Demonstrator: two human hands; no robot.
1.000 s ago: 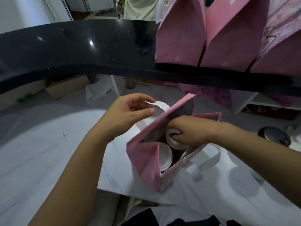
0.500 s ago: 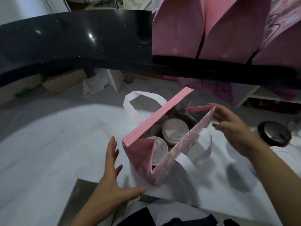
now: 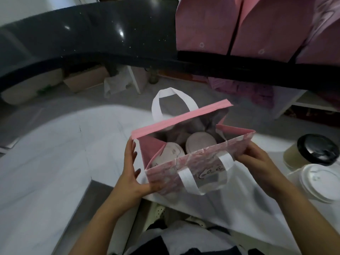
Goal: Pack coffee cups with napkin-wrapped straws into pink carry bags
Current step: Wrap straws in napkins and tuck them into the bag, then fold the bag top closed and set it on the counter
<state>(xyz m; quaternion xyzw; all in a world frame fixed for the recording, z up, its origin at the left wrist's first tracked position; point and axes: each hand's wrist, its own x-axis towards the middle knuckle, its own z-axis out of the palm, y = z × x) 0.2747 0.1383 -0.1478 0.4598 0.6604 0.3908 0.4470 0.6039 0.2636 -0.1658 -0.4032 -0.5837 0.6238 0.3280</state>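
Note:
An open pink carry bag (image 3: 165, 176) with white handles stands on the white counter (image 3: 46, 162) in front of me. Two white-lidded coffee cups sit side by side inside it, one on the left (image 3: 172, 151) and one on the right (image 3: 201, 142). My left hand (image 3: 133, 173) grips the bag's lower left corner, thumb on the front face and fingers along the side. My right hand (image 3: 257, 161) pinches the top right corner of the bag's front panel. No straw or napkin shows.
To the right on the counter stand a cup with a black lid (image 3: 316, 150) and a white-lidded cup (image 3: 320, 181). Several pink bags (image 3: 206, 26) stand on the raised black ledge (image 3: 92, 39) behind. The counter's front edge is near my body.
My right hand came out of the bag and took its right corner. My left hand let go of the far handle, dropped to the counter, then gripped the bag's left corner. The bag turned square to me.

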